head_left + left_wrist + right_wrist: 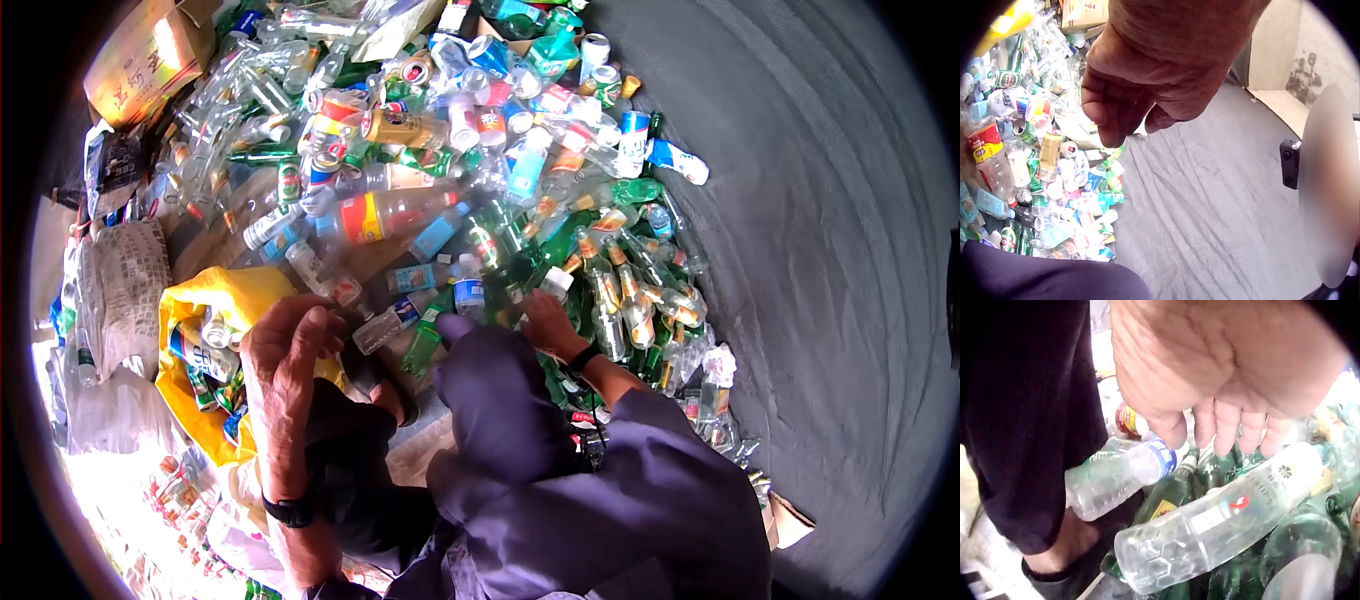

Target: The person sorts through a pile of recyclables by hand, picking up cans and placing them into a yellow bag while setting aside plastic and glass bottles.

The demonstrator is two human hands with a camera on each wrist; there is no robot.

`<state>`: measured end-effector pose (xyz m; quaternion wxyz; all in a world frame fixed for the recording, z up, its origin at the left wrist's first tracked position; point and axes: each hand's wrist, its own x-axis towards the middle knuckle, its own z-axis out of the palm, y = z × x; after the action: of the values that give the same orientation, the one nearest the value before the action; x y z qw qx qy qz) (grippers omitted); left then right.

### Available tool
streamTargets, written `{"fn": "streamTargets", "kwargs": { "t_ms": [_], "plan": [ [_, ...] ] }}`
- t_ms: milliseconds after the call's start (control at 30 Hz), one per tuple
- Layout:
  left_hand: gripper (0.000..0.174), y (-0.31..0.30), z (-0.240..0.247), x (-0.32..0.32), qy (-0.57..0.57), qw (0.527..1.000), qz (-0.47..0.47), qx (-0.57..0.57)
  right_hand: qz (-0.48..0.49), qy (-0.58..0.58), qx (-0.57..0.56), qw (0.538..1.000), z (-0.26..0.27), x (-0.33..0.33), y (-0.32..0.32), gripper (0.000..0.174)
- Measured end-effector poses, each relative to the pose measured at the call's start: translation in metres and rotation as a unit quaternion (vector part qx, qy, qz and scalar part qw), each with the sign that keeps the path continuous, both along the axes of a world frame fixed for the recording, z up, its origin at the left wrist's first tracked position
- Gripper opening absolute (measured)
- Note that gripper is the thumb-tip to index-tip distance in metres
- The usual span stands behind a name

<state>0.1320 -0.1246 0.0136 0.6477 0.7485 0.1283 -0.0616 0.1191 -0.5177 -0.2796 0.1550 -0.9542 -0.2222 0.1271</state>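
Observation:
My left hand point(285, 360) is raised beside a yellow bag point(235, 290), its fingers loosely bent with nothing between them. In the left wrist view that hand point(1154, 75) hangs in front of the heap. Low over the bottles beside my knee is my right hand point(550, 325), its fingers pointing down. The right wrist view shows this hand point(1229, 369) with fingertips close above a clear plastic bottle point(1210, 528) with white print. Next to that bottle lie a green bottle point(1172, 490) and a clear bottle with a blue label point(1119, 475).
A wide heap of bottles and cans spreads ahead, including a large red-labelled bottle point(375, 217). Cans point(200, 350) fill the yellow bag's mouth. A cardboard box point(145, 65) stands at the far left. Dark sheeting point(820, 280) covers the right side.

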Motion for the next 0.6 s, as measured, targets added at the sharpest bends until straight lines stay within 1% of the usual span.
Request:
{"fn": "streamTargets", "kwargs": {
  "t_ms": [33,67,133,167,233,300,367,400,467,600],
  "plan": [
    [0.024,0.0,-0.002,0.0,0.0,1.0,-0.004,-0.002,-0.042,0.01,0.046,0.998,0.002,0.002,-0.003,0.038],
    [0.024,0.001,-0.005,0.0,0.0,1.0,-0.006,0.003,-0.045,0.01,0.045,0.998,0.004,0.004,-0.008,0.038],
    [0.024,-0.001,-0.005,0.001,0.006,1.0,-0.011,0.009,-0.099,-0.067,0.134,0.984,0.009,0.01,-0.022,0.03],
    [0.024,-0.003,-0.005,0.002,0.005,1.0,-0.014,0.008,-0.102,-0.069,0.132,0.984,0.012,0.013,-0.03,0.03],
    [0.023,-0.006,-0.004,0.003,0.014,0.999,-0.006,0.04,-0.18,-0.158,0.112,0.964,0.019,0.019,-0.044,0.026],
    [0.021,-0.009,-0.004,0.004,0.025,0.999,-0.01,0.028,-0.22,-0.107,0.06,0.968,0.022,0.026,-0.066,0.032],
    [0.02,-0.012,-0.005,0.005,0.029,0.999,-0.006,0.014,-0.198,-0.201,-0.024,0.959,0.046,0.027,-0.068,0.035],
    [0.02,-0.012,-0.006,0.005,0.031,0.999,-0.008,0.013,-0.2,-0.199,-0.025,0.959,0.045,0.027,-0.073,0.035],
    [0.019,-0.013,-0.007,0.006,0.024,1.0,-0.009,0.015,-0.245,-0.207,-0.011,0.947,0.041,0.025,-0.085,0.035],
    [0.019,-0.015,-0.009,0.006,0.032,0.999,-0.01,0.026,-0.267,-0.206,-0.001,0.942,0.026,0.021,-0.103,0.034]
  ]
}}
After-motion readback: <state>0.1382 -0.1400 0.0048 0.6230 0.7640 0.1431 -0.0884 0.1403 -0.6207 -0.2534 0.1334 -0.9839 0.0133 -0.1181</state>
